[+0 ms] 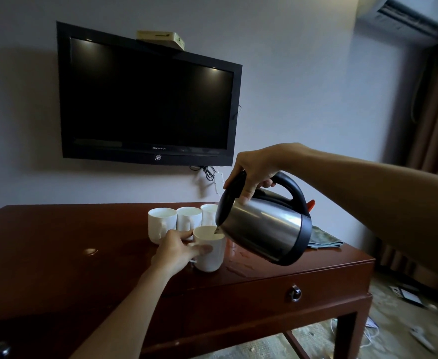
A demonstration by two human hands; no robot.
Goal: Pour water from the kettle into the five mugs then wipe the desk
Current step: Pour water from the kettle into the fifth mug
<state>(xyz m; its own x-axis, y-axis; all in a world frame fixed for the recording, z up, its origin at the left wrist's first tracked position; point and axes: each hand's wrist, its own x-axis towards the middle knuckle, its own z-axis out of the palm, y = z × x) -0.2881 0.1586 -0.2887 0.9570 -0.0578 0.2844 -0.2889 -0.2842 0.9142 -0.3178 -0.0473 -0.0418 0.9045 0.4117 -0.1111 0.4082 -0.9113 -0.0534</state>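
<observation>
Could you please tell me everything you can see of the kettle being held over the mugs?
The brushed stainless-steel kettle with black plastic lid, handle and base ring is held in the air above the dark red-brown wooden desk, tilted steeply to the left. Its spout sits just over the rim of the nearest white ceramic mug. The right hand grips the top of the looped handle. A small red-orange tab shows behind the handle. The metal body reflects light. Whether water is flowing cannot be told.

- The television [148,99] on the wall carries the brand "Skyworth" in small pale letters on its lower bezel, above a round emblem too small to read.
</observation>
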